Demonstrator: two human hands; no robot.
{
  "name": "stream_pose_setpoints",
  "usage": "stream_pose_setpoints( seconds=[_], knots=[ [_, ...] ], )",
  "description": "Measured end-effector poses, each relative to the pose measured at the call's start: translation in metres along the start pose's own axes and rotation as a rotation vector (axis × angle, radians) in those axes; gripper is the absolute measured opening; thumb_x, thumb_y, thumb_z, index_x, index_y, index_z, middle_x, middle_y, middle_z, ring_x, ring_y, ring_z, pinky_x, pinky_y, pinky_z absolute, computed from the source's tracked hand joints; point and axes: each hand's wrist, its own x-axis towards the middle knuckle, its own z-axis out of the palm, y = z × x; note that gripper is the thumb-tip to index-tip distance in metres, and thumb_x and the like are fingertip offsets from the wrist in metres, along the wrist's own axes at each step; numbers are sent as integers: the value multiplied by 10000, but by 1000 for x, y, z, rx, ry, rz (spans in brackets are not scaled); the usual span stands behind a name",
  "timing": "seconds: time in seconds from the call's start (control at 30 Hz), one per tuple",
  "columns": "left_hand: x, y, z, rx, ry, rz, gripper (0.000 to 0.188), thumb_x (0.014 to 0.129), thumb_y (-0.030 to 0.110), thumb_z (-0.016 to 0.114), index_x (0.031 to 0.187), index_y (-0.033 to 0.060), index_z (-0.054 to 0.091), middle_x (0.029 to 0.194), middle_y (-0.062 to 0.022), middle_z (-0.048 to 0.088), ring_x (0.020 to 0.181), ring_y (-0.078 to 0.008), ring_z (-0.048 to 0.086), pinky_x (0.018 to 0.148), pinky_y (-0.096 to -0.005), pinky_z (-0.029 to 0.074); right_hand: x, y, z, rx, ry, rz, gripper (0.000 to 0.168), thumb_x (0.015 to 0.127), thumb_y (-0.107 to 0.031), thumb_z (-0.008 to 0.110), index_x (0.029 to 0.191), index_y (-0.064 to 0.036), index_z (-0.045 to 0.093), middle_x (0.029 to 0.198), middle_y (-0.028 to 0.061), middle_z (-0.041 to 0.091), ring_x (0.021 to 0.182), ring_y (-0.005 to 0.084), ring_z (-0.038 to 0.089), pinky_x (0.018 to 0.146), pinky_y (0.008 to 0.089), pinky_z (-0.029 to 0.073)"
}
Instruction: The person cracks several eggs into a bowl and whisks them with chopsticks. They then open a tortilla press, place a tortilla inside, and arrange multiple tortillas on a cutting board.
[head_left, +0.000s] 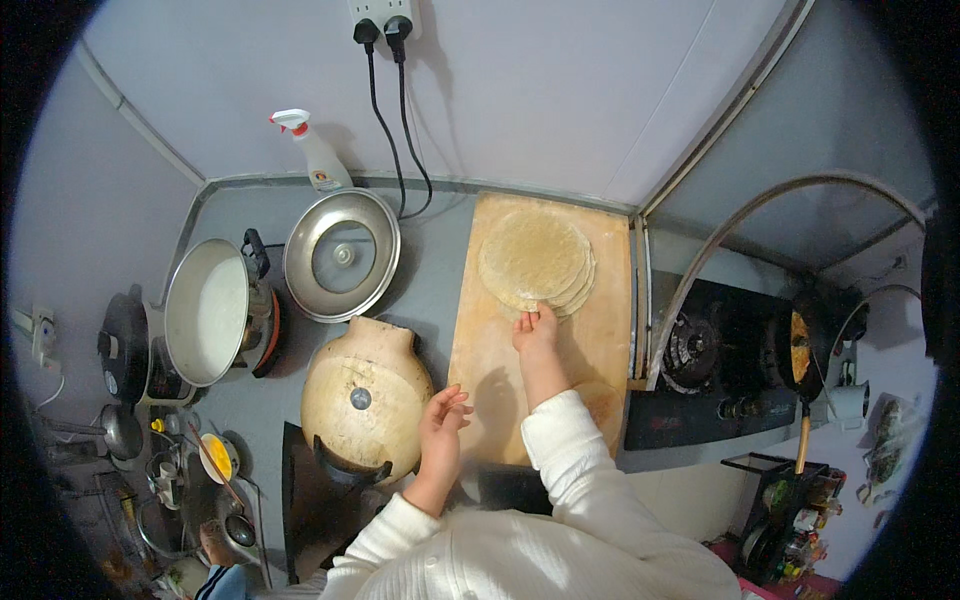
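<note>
A stack of thin round flatbreads (536, 255) lies on the far part of a wooden board (480, 427). My right hand (537, 327) pinches the near edge of the stack between thumb and fingers; how many layers it holds I cannot tell. My left hand (445, 415) hovers at the board's left edge, fingers loosely curled and apart, with nothing in it. Just left of that hand is a round, cream-coloured electric griddle (364, 412) with a black handle. Another pale round (600, 409) shows partly beside my right sleeve.
Left stand a steel pot of whitish liquid (208, 315), a glass-and-steel lid (343, 255) and a spray bottle (322, 157). A bowl with yellow contents (220, 457) is at lower left, near another person's hand (216, 546). Right, a frying pan (802, 352) holds browned food on the gas hob (712, 420).
</note>
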Motion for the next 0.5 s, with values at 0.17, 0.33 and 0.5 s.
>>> stream_pose_setpoints(
  seconds=[0.17, 0.33, 0.5],
  knots=[
    [8, -8, -3, -30, 21, -24, 275, 830, 62, 469, 1105, 45, 488, 980, -31, 551, 806, -119, 527, 684, -232, 412, 3, -9, 1, 45, 41, 33, 353, 761, -364, 578, 1039, -175, 471, 1006, -36, 448, 921, 99, 391, 737, 299, 262],
    [19, -12, -1, -39, 53, -115, 270, 838, 75, 473, 1106, 52, 489, 978, -26, 551, 827, -115, 518, 689, -239, 406, -9, -15, 11, -43, 46, 7, 329, 743, -373, 601, 993, -193, 485, 953, -43, 466, 908, 94, 409, 770, 309, 266],
    [42, -28, 16, -62, 32, -199, 271, 835, 89, 483, 1103, 53, 498, 974, -15, 547, 820, -107, 511, 688, -234, 396, -7, -23, 27, -56, -120, -43, 314, 734, -304, 612, 970, -139, 487, 900, -14, 472, 867, 143, 436, 916, 391, 243]
  ],
)
